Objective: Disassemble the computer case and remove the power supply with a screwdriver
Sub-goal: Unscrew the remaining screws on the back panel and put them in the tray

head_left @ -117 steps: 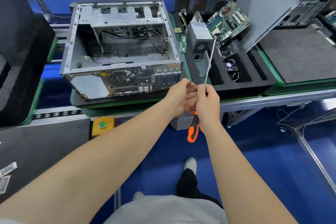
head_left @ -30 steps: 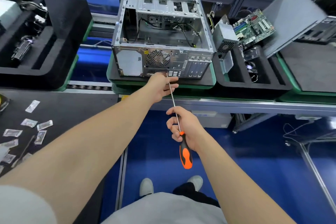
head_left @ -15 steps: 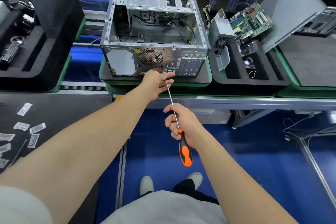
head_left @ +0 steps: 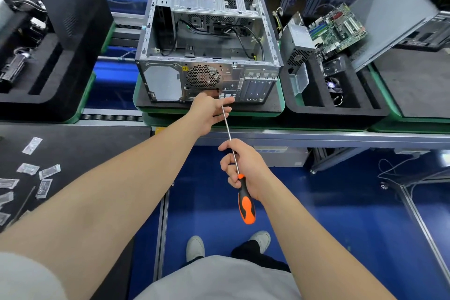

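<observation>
An open grey computer case point(head_left: 209, 39) lies on a black foam pad on the conveyor, its rear panel with fan grille facing me. My right hand point(head_left: 243, 168) grips a long screwdriver point(head_left: 246, 204) with an orange-and-black handle; its thin shaft runs up to the rear panel below the fan grille. My left hand point(head_left: 210, 112) reaches to the panel's lower edge, fingers extended beside the shaft near the tip. A grey power supply point(head_left: 298, 44) stands in the foam tray to the right of the case.
A green motherboard point(head_left: 337, 29) and a grey side panel point(head_left: 389, 14) lean in the black foam tray point(head_left: 341, 109) at right. Another black foam tray point(head_left: 48, 56) with parts sits at left. Several small plastic packets point(head_left: 39, 173) lie on the dark bench at lower left.
Over the last second the view drifted slightly. Earlier both hands held the screwdriver together; now the left hand is at the rear panel and the tip rests there.
</observation>
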The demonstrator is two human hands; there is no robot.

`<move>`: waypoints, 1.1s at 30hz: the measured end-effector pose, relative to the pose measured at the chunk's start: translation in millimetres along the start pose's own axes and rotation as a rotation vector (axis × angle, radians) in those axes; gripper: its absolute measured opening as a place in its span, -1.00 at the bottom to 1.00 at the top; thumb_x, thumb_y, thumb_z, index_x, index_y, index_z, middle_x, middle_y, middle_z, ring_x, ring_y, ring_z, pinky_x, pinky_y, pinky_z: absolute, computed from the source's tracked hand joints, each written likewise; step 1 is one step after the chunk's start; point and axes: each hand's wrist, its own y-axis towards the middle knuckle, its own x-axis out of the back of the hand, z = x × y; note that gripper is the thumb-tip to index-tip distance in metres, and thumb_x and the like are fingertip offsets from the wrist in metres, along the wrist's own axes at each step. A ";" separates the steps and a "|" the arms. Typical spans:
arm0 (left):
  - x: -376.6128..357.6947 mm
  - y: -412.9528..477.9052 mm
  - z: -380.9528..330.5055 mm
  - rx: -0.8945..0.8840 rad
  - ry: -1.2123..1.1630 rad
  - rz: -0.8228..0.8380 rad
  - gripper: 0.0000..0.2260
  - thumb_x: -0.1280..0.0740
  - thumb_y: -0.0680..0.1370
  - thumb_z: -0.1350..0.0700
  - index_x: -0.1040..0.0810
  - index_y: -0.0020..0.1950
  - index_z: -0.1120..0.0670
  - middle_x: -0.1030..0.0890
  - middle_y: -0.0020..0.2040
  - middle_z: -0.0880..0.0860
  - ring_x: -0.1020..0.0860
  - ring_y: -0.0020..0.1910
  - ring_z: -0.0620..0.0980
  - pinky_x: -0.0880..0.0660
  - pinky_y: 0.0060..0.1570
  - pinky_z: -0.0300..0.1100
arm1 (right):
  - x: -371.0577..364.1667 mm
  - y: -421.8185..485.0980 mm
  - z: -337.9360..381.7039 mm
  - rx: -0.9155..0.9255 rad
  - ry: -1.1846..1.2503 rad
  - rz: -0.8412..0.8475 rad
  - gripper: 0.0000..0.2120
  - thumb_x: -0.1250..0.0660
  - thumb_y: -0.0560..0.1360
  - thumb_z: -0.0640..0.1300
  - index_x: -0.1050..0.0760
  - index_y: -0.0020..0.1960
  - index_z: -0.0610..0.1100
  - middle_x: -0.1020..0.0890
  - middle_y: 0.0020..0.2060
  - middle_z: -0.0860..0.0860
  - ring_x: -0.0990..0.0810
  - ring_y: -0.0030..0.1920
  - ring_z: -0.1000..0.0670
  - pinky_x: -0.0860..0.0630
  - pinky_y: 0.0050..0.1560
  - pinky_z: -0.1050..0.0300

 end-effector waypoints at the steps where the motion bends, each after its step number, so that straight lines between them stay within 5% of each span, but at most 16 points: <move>1: -1.6 -0.7 -0.8 0.002 0.001 0.000 -0.47 -0.21 0.66 0.35 -0.10 0.59 0.17 -0.72 0.09 0.12 -0.65 0.03 0.05 -0.62 -0.02 -0.09 | 0.4 0.3 0.2 0.001 0.001 -0.002 -0.70 -0.19 0.63 0.00 -0.57 0.21 -0.12 -0.58 -0.32 -0.10 -0.31 -0.55 -0.01 -0.27 -0.54 0.18; 7: -4.4 4.1 -3.2 0.069 -0.050 -0.017 -0.66 -0.11 0.70 0.32 -0.32 0.49 0.27 -0.73 0.08 0.07 -0.66 0.03 0.02 -0.62 0.00 -0.13 | -7.6 2.2 -5.8 0.102 -0.113 -0.077 -0.74 -0.12 0.72 -0.03 -0.56 0.17 -0.09 -0.60 -0.33 -0.08 -0.34 -0.55 -0.01 -0.31 -0.53 0.16; 11: -6.4 5.8 -0.5 0.124 -0.249 0.058 -0.74 -0.11 0.74 0.21 -0.43 0.36 0.29 -0.70 0.04 0.10 -0.57 -0.20 -0.08 -0.56 -0.29 -0.31 | -19.3 3.7 -13.4 0.171 -0.223 -0.181 -0.74 -0.12 0.76 0.00 -0.56 0.14 -0.05 -0.65 -0.34 -0.08 -0.41 -0.54 -0.03 -0.41 -0.49 0.10; 16: -8.3 14.1 -3.9 0.201 -0.565 0.054 -0.77 -0.03 0.72 0.30 -0.42 -0.04 0.19 -0.64 0.05 0.14 -0.42 -0.54 -0.17 -0.34 -0.53 -0.40 | -15.5 -3.0 -9.2 0.034 0.348 0.223 -0.71 -0.26 0.72 0.05 -0.56 0.31 -0.09 -0.57 -0.30 -0.11 -0.40 -0.51 0.02 -0.39 -0.53 0.16; 18: -10.1 12.4 -3.5 0.190 -0.586 0.049 -0.84 -0.04 0.73 0.28 -0.40 0.08 0.22 -0.65 0.07 0.19 -0.48 -0.49 -0.13 -0.40 -0.45 -0.38 | -13.4 -5.6 -14.7 -0.037 0.602 0.375 -0.68 -0.30 0.68 0.07 -0.56 0.38 -0.03 -0.51 -0.32 -0.05 -0.32 -0.55 0.07 -0.31 -0.60 0.22; 21: -9.2 5.5 -7.7 0.067 -0.079 -0.040 -0.81 -0.11 0.73 0.20 -0.39 0.30 0.23 -0.68 0.03 0.21 -0.67 -0.29 0.02 -0.64 -0.28 -0.19 | -13.9 -5.8 -20.2 -0.056 0.783 0.527 -0.65 -0.23 0.71 0.02 -0.54 0.43 -0.03 -0.51 -0.36 -0.06 -0.33 -0.65 0.10 -0.29 -0.69 0.25; 24: 2.8 1.3 -21.8 -0.405 1.116 -0.251 -0.79 -0.21 0.64 0.07 -0.59 0.12 0.12 -0.66 -0.08 0.10 -0.62 -0.15 0.12 -0.62 -0.19 -0.01 | -13.2 -2.8 -18.3 -0.055 0.781 0.494 -0.65 -0.21 0.70 -0.01 -0.53 0.42 -0.11 -0.48 -0.39 -0.07 -0.32 -0.68 0.08 -0.28 -0.71 0.26; 25: 4.8 -0.3 -30.7 -0.639 1.305 -0.299 -0.80 -0.22 0.60 0.05 -0.61 0.02 0.09 -0.63 -0.13 0.06 -0.59 -0.16 0.11 -0.58 -0.19 -0.03 | -12.1 -2.0 -17.5 -0.053 0.771 0.478 -0.65 -0.21 0.70 -0.02 -0.52 0.41 -0.12 -0.48 -0.39 -0.07 -0.31 -0.68 0.07 -0.27 -0.71 0.26; 28: -1.4 -1.9 -68.3 -1.278 1.351 -0.335 -0.81 -0.25 0.51 -0.07 -0.54 -0.05 0.02 -0.55 -0.19 -0.04 -0.52 -0.16 0.05 -0.46 -0.19 -0.10 | -9.2 -0.2 -17.7 -0.042 0.774 0.473 -0.66 -0.20 0.70 -0.04 -0.53 0.39 -0.15 -0.49 -0.39 -0.08 -0.32 -0.68 0.07 -0.26 -0.71 0.26; 30: -5.9 7.3 -98.8 -1.230 1.498 -0.297 -0.54 -0.28 0.43 -0.32 -0.50 0.15 -0.03 -0.52 0.00 0.00 -0.50 -0.03 0.06 -0.41 0.00 -0.03 | -9.7 0.0 -18.1 -0.048 0.799 0.488 -0.67 -0.19 0.70 -0.04 -0.56 0.35 -0.17 -0.50 -0.39 -0.09 -0.33 -0.68 0.06 -0.27 -0.71 0.26; 33: -2.9 24.4 -124.4 -0.578 1.830 -0.026 -0.04 -0.27 0.24 -0.64 -0.40 0.44 -0.05 -0.53 0.32 0.07 -0.52 0.26 0.17 -0.45 0.13 0.11 | -10.8 -1.2 -15.2 -0.051 0.774 0.454 -0.67 -0.17 0.68 -0.07 -0.61 0.25 -0.21 -0.51 -0.42 -0.10 -0.29 -0.69 0.06 -0.24 -0.71 0.28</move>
